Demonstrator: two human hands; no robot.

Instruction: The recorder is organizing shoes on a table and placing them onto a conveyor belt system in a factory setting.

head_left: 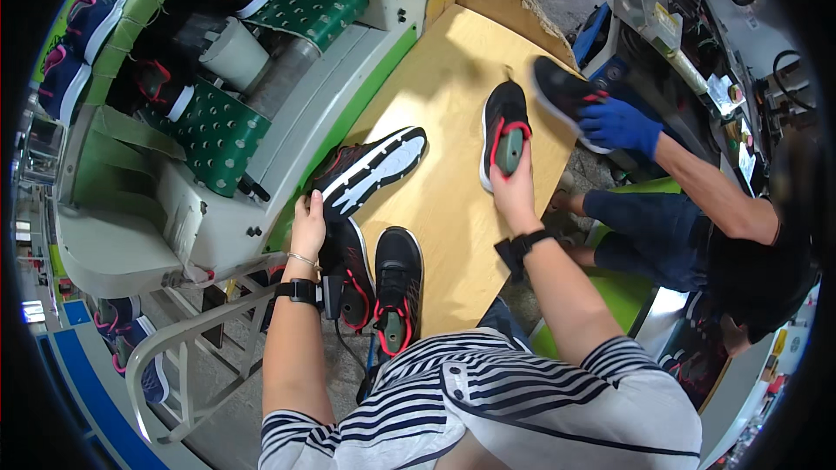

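Observation:
My right hand (515, 193) grips the heel end of a black sneaker (503, 109) with a red collar and a green shoe last inside; its toe points away from me over the wooden tabletop (453, 200). My left hand (306, 224) is closed on the heel end of another sneaker (374, 170), tilted on its side so that its white and black sole shows. Close to me, two more black sneakers stand side by side: the left one (355, 265), partly behind my left hand, and the right one (399, 270). Both have red trim and lasts inside.
On the right, a co-worker's blue-gloved hand (620, 124) holds a blurred black sneaker (557, 91) near the table edge. A machine with a green perforated conveyor (213, 135) carrying sneakers stands left. Cardboard (505, 13) edges the table's far end. A metal rail (187, 339) is lower left.

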